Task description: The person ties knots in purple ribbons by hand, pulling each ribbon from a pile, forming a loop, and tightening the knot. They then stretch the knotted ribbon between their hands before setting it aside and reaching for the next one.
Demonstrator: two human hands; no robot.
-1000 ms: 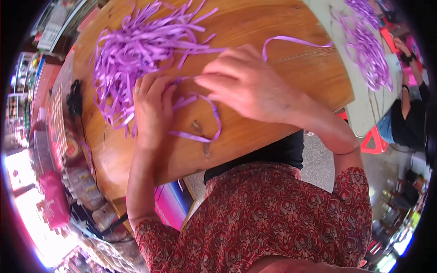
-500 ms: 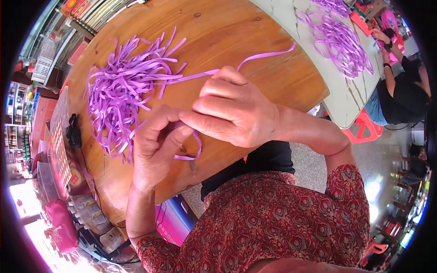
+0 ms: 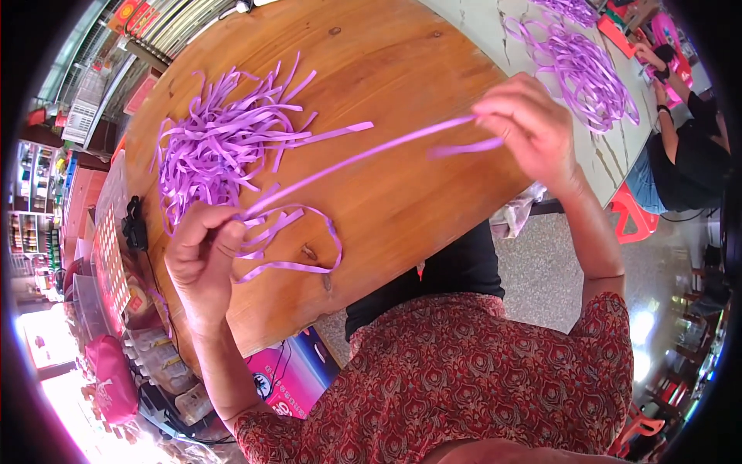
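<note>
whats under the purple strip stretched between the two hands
Under the purple strip, pulled from left hand to right hand, lies the wooden table with a looped strip. Its ends are hidden inside both hands.

A round wooden table (image 3: 386, 62) filled the middle of the scene, with a small black object (image 3: 134, 224) near its left edge. Beyond it to the right stood a pale table (image 3: 495, 19) bearing another heap of purple strips (image 3: 576, 66), and a second person in dark clothes (image 3: 684, 155) sat at its right side on a red stool (image 3: 632, 220). A pink box (image 3: 290, 375) lay under the near edge of the wooden table. A pink bag (image 3: 108, 379) sat at the near left.
</note>
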